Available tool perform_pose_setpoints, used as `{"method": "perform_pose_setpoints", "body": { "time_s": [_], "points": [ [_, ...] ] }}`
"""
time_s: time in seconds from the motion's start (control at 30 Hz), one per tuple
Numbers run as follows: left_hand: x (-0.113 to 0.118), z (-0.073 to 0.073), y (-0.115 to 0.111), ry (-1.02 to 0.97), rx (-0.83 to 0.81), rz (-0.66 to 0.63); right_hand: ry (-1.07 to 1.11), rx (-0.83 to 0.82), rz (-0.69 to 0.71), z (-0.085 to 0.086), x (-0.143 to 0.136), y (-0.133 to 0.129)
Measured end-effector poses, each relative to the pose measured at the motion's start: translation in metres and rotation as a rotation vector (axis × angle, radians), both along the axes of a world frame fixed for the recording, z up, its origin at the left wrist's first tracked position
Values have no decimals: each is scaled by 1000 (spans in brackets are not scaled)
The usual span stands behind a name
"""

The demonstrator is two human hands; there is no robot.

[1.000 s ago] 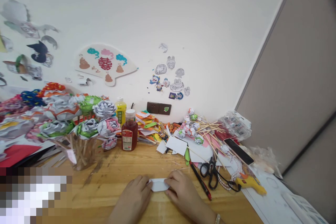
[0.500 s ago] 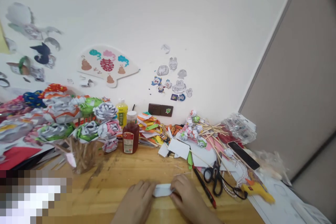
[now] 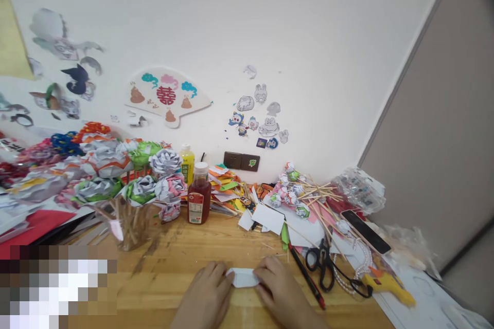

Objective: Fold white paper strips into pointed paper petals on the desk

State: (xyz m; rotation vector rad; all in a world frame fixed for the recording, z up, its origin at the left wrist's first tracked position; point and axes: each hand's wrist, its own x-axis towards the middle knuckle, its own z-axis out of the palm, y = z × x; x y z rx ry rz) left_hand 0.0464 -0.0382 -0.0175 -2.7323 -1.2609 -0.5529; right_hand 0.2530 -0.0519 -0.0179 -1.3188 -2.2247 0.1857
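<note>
A small folded piece of white paper (image 3: 244, 277) lies on the wooden table (image 3: 154, 288) near its front, between my two hands. My left hand (image 3: 210, 288) pinches its left end, fingers curled over the edge. At the other end, my right hand (image 3: 280, 285) grips the paper between thumb and fingers. A fold line runs along the strip's upper part. Just right of my right hand lie a dark pen with a red tip (image 3: 307, 276) and black-handled scissors (image 3: 322, 262).
A yellow glue gun (image 3: 389, 285), a phone (image 3: 366, 231) and a bead string fill the right side. Behind stand a red-brown bottle (image 3: 198, 198), paper scraps (image 3: 226, 185) and sticks with paper buds (image 3: 289, 190). Paper flowers (image 3: 168, 162) in a clear container (image 3: 133, 226) crowd the left.
The view has shifted slightly, so the scene sits further right. Both hands stay at the paper's ends; more of its folded upper edge shows now.
</note>
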Motion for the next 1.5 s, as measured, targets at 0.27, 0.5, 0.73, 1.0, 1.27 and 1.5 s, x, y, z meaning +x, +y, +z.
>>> {"method": "perform_pose_setpoints", "body": {
  "time_s": [0.27, 0.5, 0.73, 1.0, 1.27, 1.5],
  "points": [
    [0, 0, 0, 19, -36, -14, -90, 42, 10, 5, 0, -1],
    [1, 3, -1, 56, -28, 0, -143, 46, -5, 11, -3, -6],
    [8, 15, 0, 116, -44, 61, 34, 23, -60, 7, -1, -1],
    [10, 10, 6, 30, -48, 54, 86, -19, -104, 7, -3, -2],
    [11, 12, 12, -186, -211, 75, 157, -53, -225, 7, -11, -1],
    [18, 13, 12, -174, -222, 189, 154, -27, -292, 4, -15, 3]
  ]
}}
